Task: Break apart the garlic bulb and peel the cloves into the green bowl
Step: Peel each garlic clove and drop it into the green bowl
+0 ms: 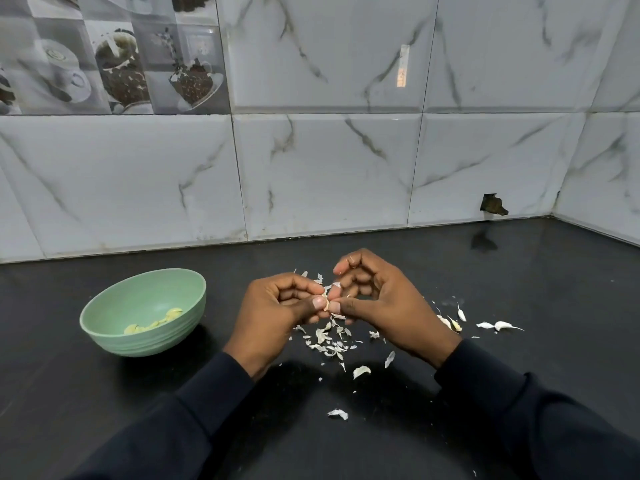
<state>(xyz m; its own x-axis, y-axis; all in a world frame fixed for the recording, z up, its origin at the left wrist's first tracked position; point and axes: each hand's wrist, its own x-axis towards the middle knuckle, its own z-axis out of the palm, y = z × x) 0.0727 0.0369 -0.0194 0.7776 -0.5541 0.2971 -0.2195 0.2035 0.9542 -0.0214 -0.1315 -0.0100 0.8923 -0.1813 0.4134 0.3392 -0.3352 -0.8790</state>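
Observation:
My left hand (277,310) and my right hand (377,299) meet above the black counter, and both pinch one small garlic clove (327,299) between thumbs and fingertips. The clove is mostly hidden by the fingers. To the left stands the green bowl (104,313), holding several peeled yellowish cloves (156,322). White garlic skin flakes (329,341) lie scattered under and around the hands. Unpeeled cloves (504,326) lie on the counter to the right of my right hand, another clove (455,325) close by the wrist.
The black counter (519,271) runs back to a marble-tiled wall, with a second tiled wall at the right corner. A dark broken gap in the tile (493,205) sits at the wall's base. Larger skin pieces (361,371) lie nearer me.

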